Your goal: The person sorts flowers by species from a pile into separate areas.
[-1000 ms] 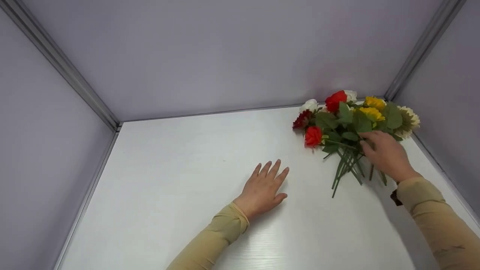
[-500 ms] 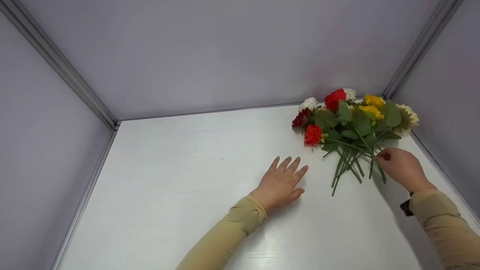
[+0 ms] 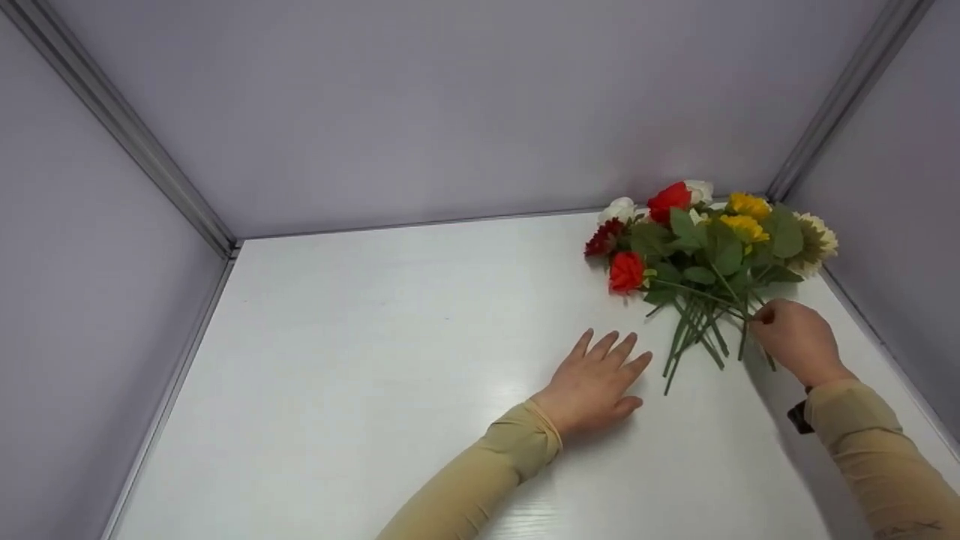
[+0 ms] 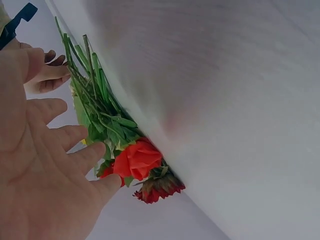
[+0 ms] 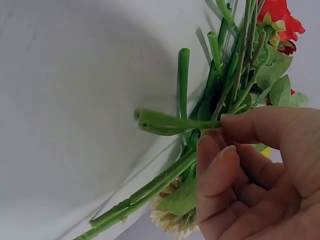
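Note:
A pile of artificial flowers (image 3: 697,255) lies at the back right, with red, dark red, white, yellow and cream heads and green leaves. Their green stems (image 3: 697,330) cross one another and point toward the front. At the right side of these stems is my right hand (image 3: 796,337). In the right wrist view its thumb and a finger pinch a flower stem (image 5: 170,122), whose cut end sticks out past the fingertips. My left hand (image 3: 596,386), fingers straight and spread, is left of the stems and holds nothing. The left wrist view shows a red rose (image 4: 138,159) beyond its fingers.
The white table (image 3: 360,352) carries the flowers near its back right corner. A grey back panel (image 3: 480,112) and side panels (image 3: 907,187) enclose it, with metal posts at the corners. A dark wrist strap (image 3: 800,417) is on the right wrist.
My right hand has drawn back from the leaves to the stems and now pinches one. The left hand has moved right, toward the stems, with its fingers still spread.

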A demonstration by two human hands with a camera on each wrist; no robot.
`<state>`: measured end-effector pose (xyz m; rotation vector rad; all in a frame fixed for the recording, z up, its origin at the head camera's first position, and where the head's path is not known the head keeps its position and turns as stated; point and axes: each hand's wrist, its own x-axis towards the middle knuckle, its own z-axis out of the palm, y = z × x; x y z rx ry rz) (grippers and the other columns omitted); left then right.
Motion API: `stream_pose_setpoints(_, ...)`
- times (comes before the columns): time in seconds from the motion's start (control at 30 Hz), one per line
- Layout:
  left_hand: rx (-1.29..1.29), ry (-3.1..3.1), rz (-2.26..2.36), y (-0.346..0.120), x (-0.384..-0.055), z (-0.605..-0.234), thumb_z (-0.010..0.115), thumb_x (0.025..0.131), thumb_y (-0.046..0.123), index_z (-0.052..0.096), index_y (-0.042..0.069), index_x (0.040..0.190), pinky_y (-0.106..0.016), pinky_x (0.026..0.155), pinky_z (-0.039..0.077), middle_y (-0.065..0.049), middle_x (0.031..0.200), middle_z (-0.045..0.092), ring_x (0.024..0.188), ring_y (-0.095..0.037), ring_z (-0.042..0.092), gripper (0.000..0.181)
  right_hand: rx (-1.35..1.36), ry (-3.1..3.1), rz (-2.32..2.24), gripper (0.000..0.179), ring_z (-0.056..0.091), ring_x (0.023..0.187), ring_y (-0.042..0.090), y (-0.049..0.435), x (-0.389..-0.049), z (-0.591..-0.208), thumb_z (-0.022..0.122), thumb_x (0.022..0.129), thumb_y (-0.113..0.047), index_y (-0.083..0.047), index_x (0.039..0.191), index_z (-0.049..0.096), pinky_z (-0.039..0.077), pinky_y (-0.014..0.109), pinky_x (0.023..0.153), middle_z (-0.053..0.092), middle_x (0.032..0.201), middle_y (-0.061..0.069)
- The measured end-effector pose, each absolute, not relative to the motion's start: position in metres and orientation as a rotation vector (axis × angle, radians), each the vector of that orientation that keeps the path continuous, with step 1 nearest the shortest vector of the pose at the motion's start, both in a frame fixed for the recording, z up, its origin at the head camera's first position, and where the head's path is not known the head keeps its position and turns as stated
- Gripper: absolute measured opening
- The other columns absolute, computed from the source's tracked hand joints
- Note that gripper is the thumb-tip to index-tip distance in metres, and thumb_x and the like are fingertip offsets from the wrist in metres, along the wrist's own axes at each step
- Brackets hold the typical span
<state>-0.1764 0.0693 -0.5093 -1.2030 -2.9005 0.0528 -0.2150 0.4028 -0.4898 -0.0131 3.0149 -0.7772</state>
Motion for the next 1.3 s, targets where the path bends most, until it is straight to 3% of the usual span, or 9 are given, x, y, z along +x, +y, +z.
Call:
stream_pose_setpoints(0.13,-1.193,-2.912,0.029,0.064,-0.178,-0.509,0.044,0.105,0.057,0.029,0.032,0.163,-0.045,0.125,0.014,0.002,0.169,0.023,0.154,-0.021,0.022,0.064,0.008,2.990,-0.801,0.030,0.056,0.069,0.027,0.403,-0.215,-0.491,0.049,0.099,-0.015,0.010,0.109,0.061,0.046,0.039,0.060,0.065,0.086,0.018)
stream_pose_setpoints(0.4,-1.169,-2.940,-0.047,0.052,-0.183,-0.507,0.044,0.107,0.052,0.030,0.029,0.163,-0.047,0.124,0.016,0.000,0.168,0.024,0.153,-0.022,0.023,0.062,0.055,2.831,-0.957,0.052,0.059,0.085,0.030,0.394,-0.214,-0.482,0.050,0.105,-0.031,0.012,0.134,0.057,0.050,0.039,0.068,0.064,0.112,0.026)
stream_pose_setpoints(0.6,-1.070,-2.966,-0.396,0.025,-0.192,-0.499,0.046,0.109,0.042,0.043,0.020,0.158,-0.042,0.122,0.025,-0.003,0.163,0.036,0.149,-0.021,0.034,0.054,0.057,2.746,-1.230,0.057,0.065,0.094,0.031,0.361,-0.208,-0.469,0.054,0.106,-0.040,0.006,0.138,0.057,0.057,0.039,0.075,0.063,0.119,0.026)
stream_pose_setpoints(0.8,-0.734,-2.870,-1.227,-0.004,-0.201,-0.489,0.053,0.108,0.036,0.062,0.019,0.143,-0.035,0.113,0.040,0.002,0.146,0.057,0.138,-0.016,0.049,0.040,-0.048,2.606,-1.520,0.043,0.067,0.093,0.026,0.298,-0.202,-0.466,0.063,0.104,-0.033,0.000,0.131,0.063,0.059,0.037,0.080,0.068,0.115,0.022)
stream_pose_setpoints(0.97,-0.379,-2.536,-1.845,-0.024,-0.210,-0.483,0.060,0.104,0.040,0.072,0.020,0.129,-0.036,0.099,0.051,0.010,0.126,0.068,0.118,-0.010,0.062,0.034,-0.185,2.492,-1.673,0.026,0.068,0.089,0.027,0.227,-0.200,-0.475,0.068,0.100,-0.020,-0.002,0.119,0.067,0.060,0.038,0.079,0.070,0.105,0.019)
stream_pose_setpoints(1.3,-0.204,-2.241,-2.083,-0.052,-0.207,-0.485,0.074,0.096,0.038,0.077,0.016,0.113,-0.037,0.088,0.055,0.002,0.104,0.073,0.099,-0.017,0.067,0.027,-0.381,2.385,-1.723,0.013,0.068,0.081,0.024,0.146,-0.187,-0.492,0.072,0.096,-0.012,-0.004,0.107,0.070,0.061,0.036,0.073,0.070,0.093,0.018)
